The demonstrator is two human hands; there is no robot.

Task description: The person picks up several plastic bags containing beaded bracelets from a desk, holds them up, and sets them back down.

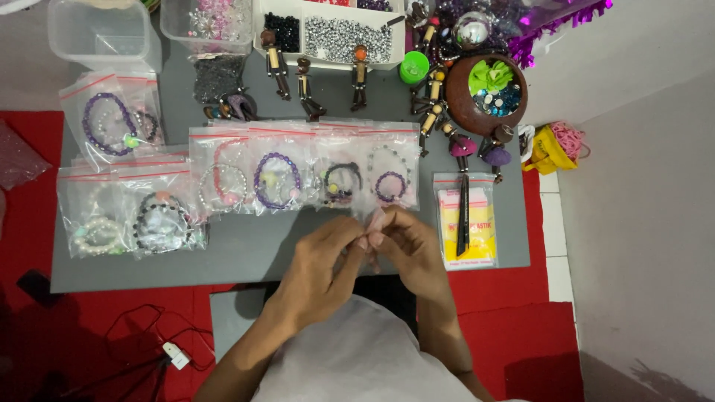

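My left hand and my right hand meet fingertip to fingertip over the near edge of a grey board. Between the fingertips sits a small pale pink thing; what it is cannot be told. Just beyond the hands lies a row of clear zip bags with red seals, each holding a bead bracelet: a purple one, a dark one, a small purple one.
More bagged bracelets lie at the left. A yellow packet with a black tool lies right of my hands. Small wooden figures, bead trays, a brown bowl and plastic tubs stand at the back. A cable crosses the red mat.
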